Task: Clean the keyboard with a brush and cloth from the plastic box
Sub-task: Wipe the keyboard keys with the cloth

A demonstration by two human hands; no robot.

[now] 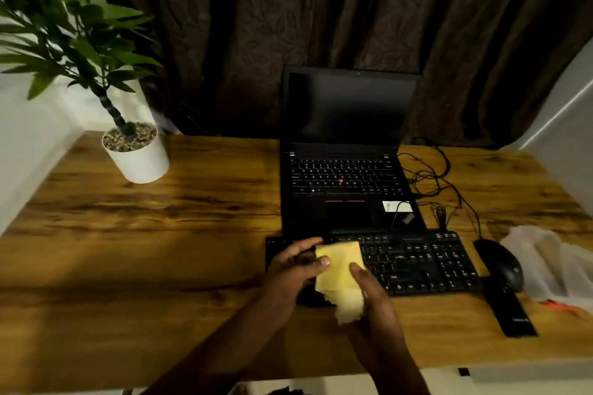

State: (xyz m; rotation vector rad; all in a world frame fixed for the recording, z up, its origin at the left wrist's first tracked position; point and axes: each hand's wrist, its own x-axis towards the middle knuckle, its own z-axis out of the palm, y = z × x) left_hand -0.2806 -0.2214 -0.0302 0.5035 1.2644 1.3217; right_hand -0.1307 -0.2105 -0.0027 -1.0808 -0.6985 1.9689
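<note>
A person at a wooden desk [160, 234] holds a yellow cloth [341, 276] in both hands, just above the left end of a black keyboard [423, 263]. The left hand [290, 272] pinches the cloth's upper corner between thumb and curled fingers. The right hand [373, 298] grips its lower edge, thumb laid over the front. The cloth hangs partly folded, and whether it touches the keys cannot be told.

The keyboard lies lengthwise across the desk in front of an open laptop [346, 176]. Nearly all of its keys stretch away to the right of the hands, so the right hand is the nearer one for a wiping pass along the rows. Farther right sit a mouse [502, 263] and, beyond it, the clear plastic box [545, 263]. No brush can be picked out with certainty.
</note>
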